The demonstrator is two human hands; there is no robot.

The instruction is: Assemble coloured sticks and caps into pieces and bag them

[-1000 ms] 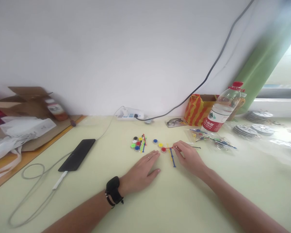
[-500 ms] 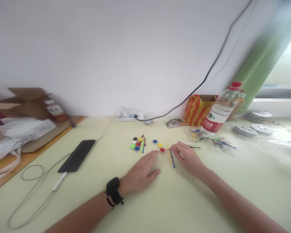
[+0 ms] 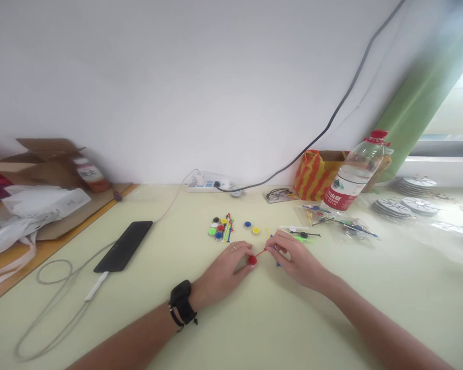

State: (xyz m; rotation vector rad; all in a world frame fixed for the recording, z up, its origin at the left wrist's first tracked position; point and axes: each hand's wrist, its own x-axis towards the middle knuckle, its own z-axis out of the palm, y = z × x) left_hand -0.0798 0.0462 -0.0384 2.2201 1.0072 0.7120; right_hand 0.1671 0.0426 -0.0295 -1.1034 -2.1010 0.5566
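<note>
My left hand [image 3: 224, 270] has its thumb and index finger closed around a small round red disc [image 3: 252, 260] at the tabletop. A thin red stick [image 3: 260, 253] runs from the disc to the pinched fingertips of my right hand [image 3: 298, 261]. Under and behind the right fingers, a blue stick [image 3: 278, 264] and a yellow one are mostly covered. Just beyond the hands lie a blue disc [image 3: 247, 225] and a yellow disc [image 3: 255, 232]. Farther left is a group of coloured discs [image 3: 220, 228] with a bundle of thin sticks [image 3: 228, 227].
A black phone [image 3: 123, 246] on a cable lies left. At the wall are a power strip [image 3: 208, 185], glasses [image 3: 278, 194], a striped bag [image 3: 314, 174] and a large water bottle [image 3: 349, 177]. Plastic packets [image 3: 351, 228] and stacked white discs [image 3: 393, 206] are on the right.
The red disc has come nearer to me and is now between my left thumb and index finger. My right hand has shifted slightly nearer with the red stick, now slanting down to the disc.
</note>
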